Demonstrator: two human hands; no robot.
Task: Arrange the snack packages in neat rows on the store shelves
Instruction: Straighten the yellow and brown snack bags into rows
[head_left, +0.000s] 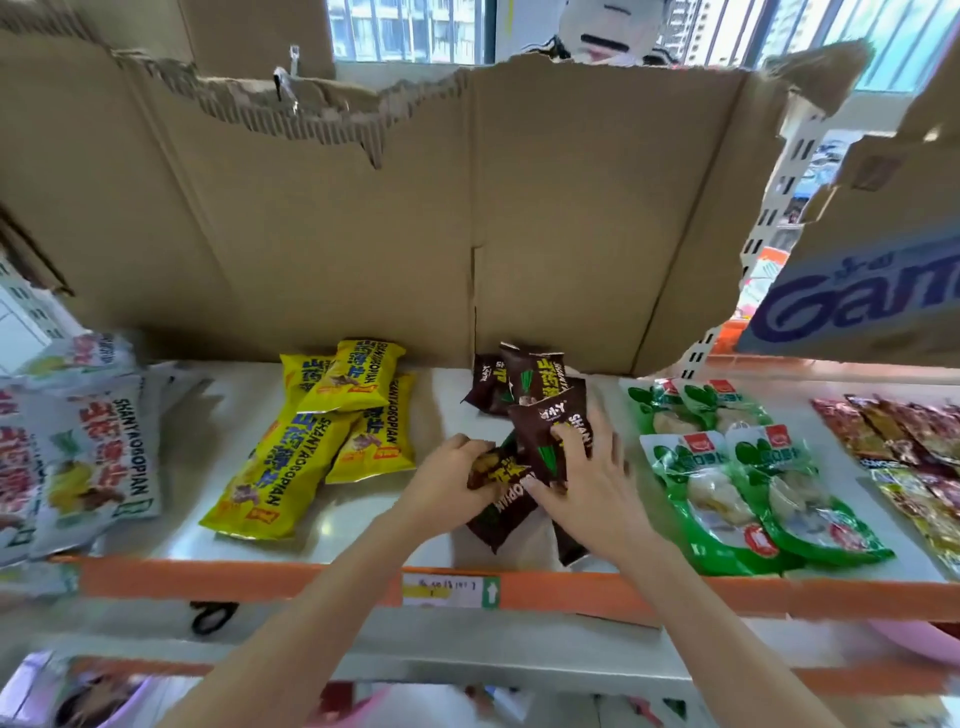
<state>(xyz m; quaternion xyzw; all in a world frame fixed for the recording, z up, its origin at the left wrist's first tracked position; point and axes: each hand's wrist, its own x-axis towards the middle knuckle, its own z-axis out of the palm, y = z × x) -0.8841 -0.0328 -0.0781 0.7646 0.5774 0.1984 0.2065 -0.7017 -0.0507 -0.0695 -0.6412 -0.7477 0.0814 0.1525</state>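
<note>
While both hands work at the middle of the shelf, the scene reads as follows.

Left hand: the left hand (451, 480) has its fingers curled round the upper end of a dark brown packet (501, 506) that lies slanted near the shelf's front edge.

Right hand: the right hand (592, 475) lies with fingers spread and fairly straight on top of a second brown packet (550, 436), pressing on it rather than clenching.

Brown pile: more brown packets (519, 376) sit in a loose heap just behind the hands, close to the cardboard backing (467, 218).

Yellow packets: a group of yellow packets (322, 431) lies to the left of the hands, overlapping at uneven angles.

Green packets: green packets (727, 478) lie to the right in two rough columns, reaching to the front edge.

White packets: white packets with red lettering (88, 457) are stacked at the far left.

Red packets: reddish packets (893, 431) lie at the far right, blurred.

Shelf: the white shelf (171, 525) has an orange front rail (260, 579) with a price label (449, 591) below the hands.
</note>
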